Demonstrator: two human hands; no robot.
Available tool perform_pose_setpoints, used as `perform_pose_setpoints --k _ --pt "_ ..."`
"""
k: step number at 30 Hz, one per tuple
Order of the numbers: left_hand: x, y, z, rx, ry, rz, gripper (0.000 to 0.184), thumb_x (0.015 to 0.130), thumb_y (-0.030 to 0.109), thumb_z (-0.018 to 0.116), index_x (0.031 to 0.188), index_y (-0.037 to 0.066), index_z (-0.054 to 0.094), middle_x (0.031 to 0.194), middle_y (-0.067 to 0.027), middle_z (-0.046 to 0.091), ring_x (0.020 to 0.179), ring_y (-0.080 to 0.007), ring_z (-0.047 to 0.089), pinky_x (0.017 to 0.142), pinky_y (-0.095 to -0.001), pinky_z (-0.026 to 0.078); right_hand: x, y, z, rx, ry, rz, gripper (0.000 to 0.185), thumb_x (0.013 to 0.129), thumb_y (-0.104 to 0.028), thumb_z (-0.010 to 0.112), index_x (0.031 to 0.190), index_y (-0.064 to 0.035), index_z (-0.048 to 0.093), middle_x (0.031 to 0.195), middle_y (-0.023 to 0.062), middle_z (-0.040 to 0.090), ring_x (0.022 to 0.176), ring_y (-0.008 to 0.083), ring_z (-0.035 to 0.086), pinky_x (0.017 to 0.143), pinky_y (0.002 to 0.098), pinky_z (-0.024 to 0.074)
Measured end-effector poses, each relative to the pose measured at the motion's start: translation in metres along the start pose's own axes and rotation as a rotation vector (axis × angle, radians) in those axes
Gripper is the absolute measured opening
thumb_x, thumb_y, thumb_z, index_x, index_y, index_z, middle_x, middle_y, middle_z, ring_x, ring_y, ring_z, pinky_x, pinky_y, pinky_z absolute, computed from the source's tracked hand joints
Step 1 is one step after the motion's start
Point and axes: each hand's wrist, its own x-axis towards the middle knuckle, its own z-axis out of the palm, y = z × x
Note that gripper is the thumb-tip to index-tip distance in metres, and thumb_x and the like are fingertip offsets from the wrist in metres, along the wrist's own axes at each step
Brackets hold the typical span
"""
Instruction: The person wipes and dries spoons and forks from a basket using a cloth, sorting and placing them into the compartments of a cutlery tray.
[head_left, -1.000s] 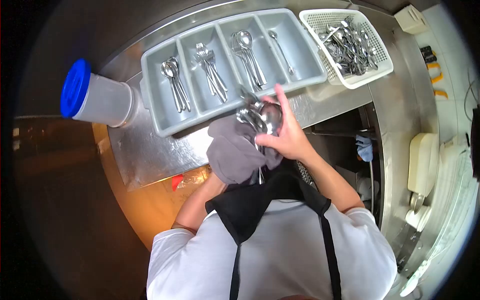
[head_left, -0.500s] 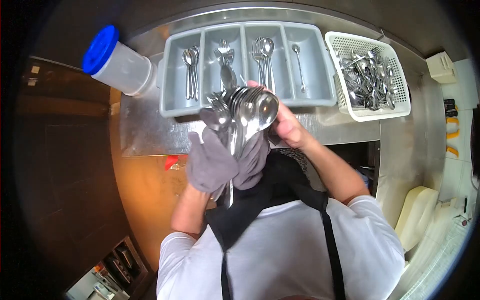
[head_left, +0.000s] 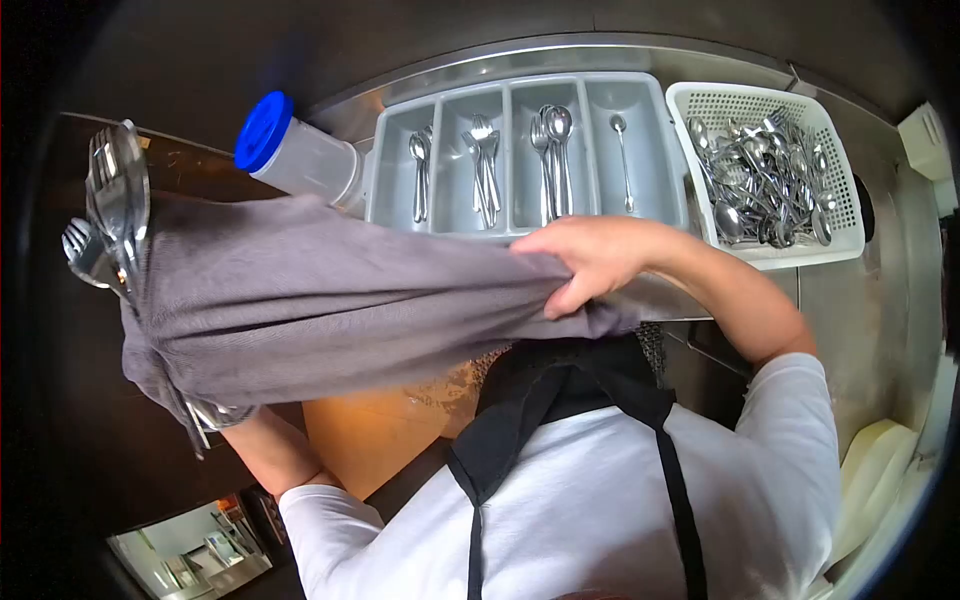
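Note:
A grey cloth (head_left: 330, 300) is stretched sideways between my two hands. My right hand (head_left: 600, 262) pinches its right end, in front of the grey cutlery tray (head_left: 375, 190). At the far left, a bunch of forks and spoons (head_left: 120, 200) sticks up out of the cloth, with handle ends showing below. The cloth covers my left hand, which is closed round the bunch through it; its fingers are hidden. In the tray's compartments lie spoons (head_left: 420, 175), forks (head_left: 484, 170), a mixed group of cutlery (head_left: 553, 160) and one small spoon (head_left: 624, 165).
A white perforated basket (head_left: 850, 225) heaped with cutlery stands right of the tray. Left of the tray is a clear container (head_left: 310, 160) with a blue lid (head_left: 264, 130). The steel counter (head_left: 660, 297) runs beneath them.
My left hand has moved far left with the cutlery bunch. My right hand has let go of the cutlery and taken hold of the cloth, which is now pulled out long between my hands.

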Motion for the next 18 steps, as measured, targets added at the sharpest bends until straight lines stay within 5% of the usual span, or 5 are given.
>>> perform_pose_setpoints --k 9,12,15,18 --pt "0.005 0.018 -0.023 -0.094 0.012 -0.036 0.037 0.093 0.023 0.050 0.121 -0.002 0.052 0.112 -0.0123 0.060 0.097 -0.0176 0.060 0.085 -0.0343 0.050 -0.066 -0.017 -0.032 0.005 0.168 0.130 0.038 0.071 -0.020 0.080 0.100 -0.0027 0.063 0.091 0.0041 0.067 0.081 0.0166 0.061 0.074 0.0294 0.0489" --pt "-0.004 0.020 -0.013 -0.143 -0.026 -0.073 0.037 0.092 0.022 0.050 0.121 -0.002 0.052 0.111 -0.0121 0.060 0.096 -0.0172 0.061 0.085 -0.0352 0.050 -0.106 0.032 -0.075 0.391 0.403 -0.264 0.031 0.075 -0.018 0.075 0.098 -0.0015 0.063 0.091 0.0067 0.066 0.083 0.0171 0.062 0.073 0.0289 0.0497" --pt "-0.017 0.018 0.001 -0.222 -0.096 -0.118 0.037 0.092 0.021 0.051 0.121 -0.002 0.051 0.110 -0.0119 0.060 0.095 -0.0168 0.061 0.084 -0.0361 0.050 -0.103 0.136 -0.074 0.082 0.582 0.159 0.028 0.074 -0.016 0.073 0.096 -0.0017 0.063 0.090 0.0067 0.065 0.083 0.0176 0.062 0.073 0.0291 0.0493" --pt "-0.037 0.010 0.012 -0.321 -0.193 -0.197 0.037 0.092 0.020 0.051 0.121 -0.002 0.051 0.109 -0.0117 0.060 0.094 -0.0164 0.061 0.084 -0.0370 0.050 -0.091 0.163 -0.048 -0.208 0.629 0.364 0.024 0.074 -0.013 0.072 0.094 -0.0019 0.063 0.089 0.0066 0.065 0.084 0.0182 0.062 0.073 0.0293 0.0489"
